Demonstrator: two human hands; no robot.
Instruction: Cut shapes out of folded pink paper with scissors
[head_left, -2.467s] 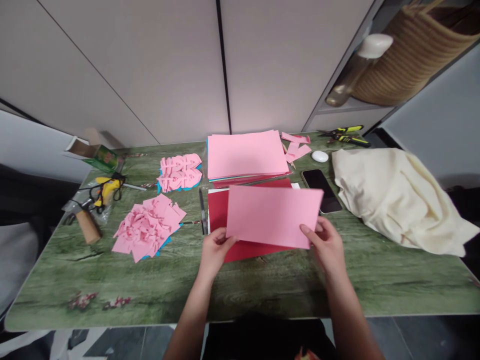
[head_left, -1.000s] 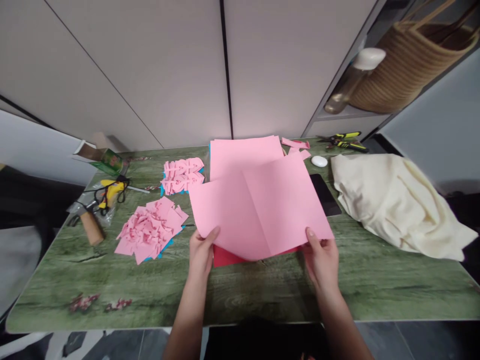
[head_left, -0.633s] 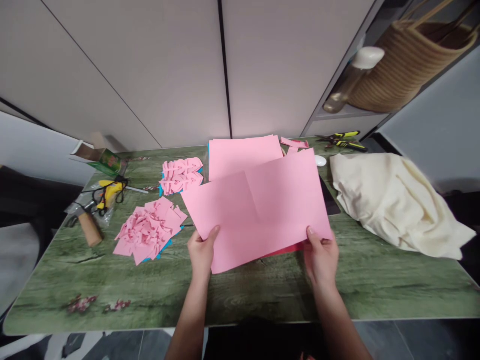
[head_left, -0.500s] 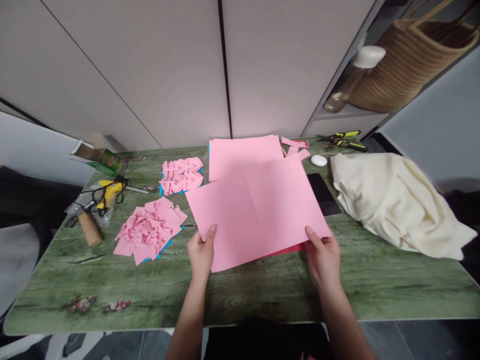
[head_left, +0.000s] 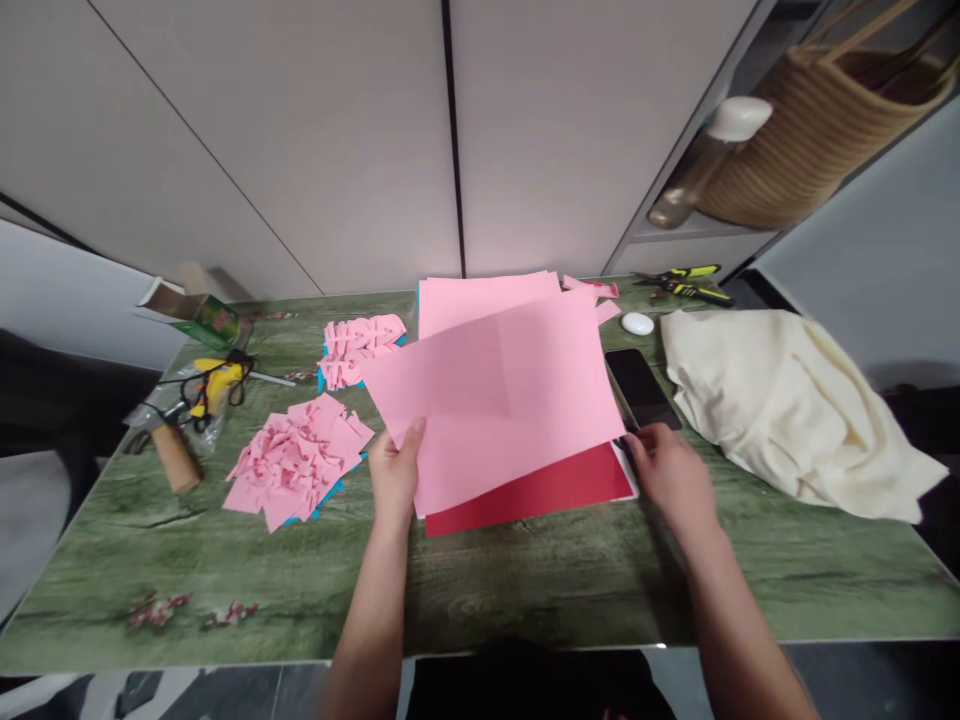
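A large pink sheet of paper (head_left: pixel 487 400) with a faint middle crease is tilted above the table. My left hand (head_left: pixel 397 470) pinches its lower left edge, thumb on top. Under it a red sheet (head_left: pixel 532 490) shows along the front, with a white edge at its right corner. My right hand (head_left: pixel 671 475) is closed just right of the pink sheet's corner; a small dark thing shows at its fingertips, too hidden to name. A pink paper stack (head_left: pixel 487 295) lies behind the raised sheet. The black phone (head_left: pixel 643 390) lies just beyond my right hand.
On the left lie pink scraps (head_left: pixel 296 460), pink cut-out shapes (head_left: pixel 364 350), a yellow glue gun (head_left: pixel 217 385), a wooden-handled tool (head_left: pixel 176 458) and a green box (head_left: pixel 210 322). To the right are cream cloth (head_left: pixel 780 410), a white oval object (head_left: pixel 637 323) and yellow-black pliers (head_left: pixel 690 283).
My right hand has let go of the pink sheet's right corner and moved right. The sheet has shifted up and left, uncovering more of the red sheet and the phone.
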